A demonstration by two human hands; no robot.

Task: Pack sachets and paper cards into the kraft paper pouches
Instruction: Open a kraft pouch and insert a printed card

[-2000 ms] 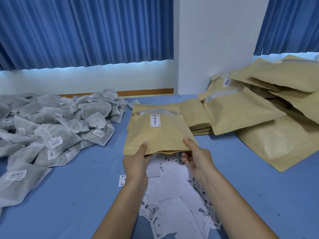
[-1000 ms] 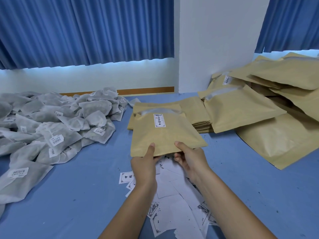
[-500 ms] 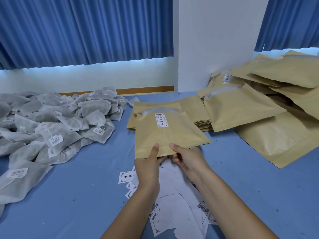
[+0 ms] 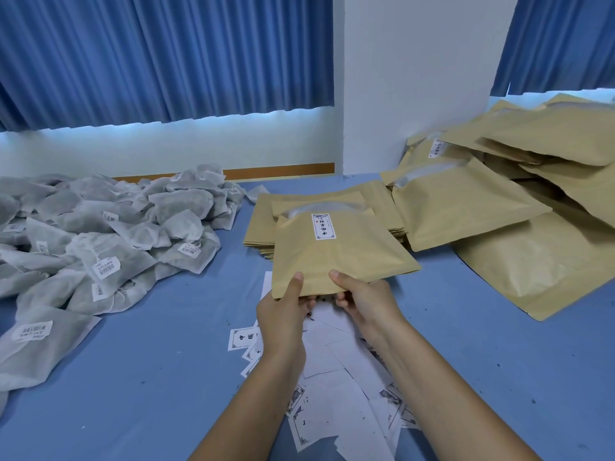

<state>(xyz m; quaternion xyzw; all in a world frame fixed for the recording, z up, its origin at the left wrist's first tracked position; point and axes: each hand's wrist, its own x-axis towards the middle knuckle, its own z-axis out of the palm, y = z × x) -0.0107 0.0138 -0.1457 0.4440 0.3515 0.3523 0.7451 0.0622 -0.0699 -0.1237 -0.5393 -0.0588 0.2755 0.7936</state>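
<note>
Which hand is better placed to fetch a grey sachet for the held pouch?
Probably left. The left hand sits nearer the pile of grey mesh sachets; the right hand could hold the tan kraft paper pouch alone.

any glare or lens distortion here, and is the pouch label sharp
Head view: a bright strip glows beneath the blue curtains; head view: the wide lens slants the white pillar; head view: the label on the held pouch is soft, hardly legible.

Two hands, left hand and right hand, pinch one kraft pouch. Far behind it is one stack of flat pouches. At least five filled pouches lie right, and dozens of sachets left. Over a dozen paper cards lie near.
</note>
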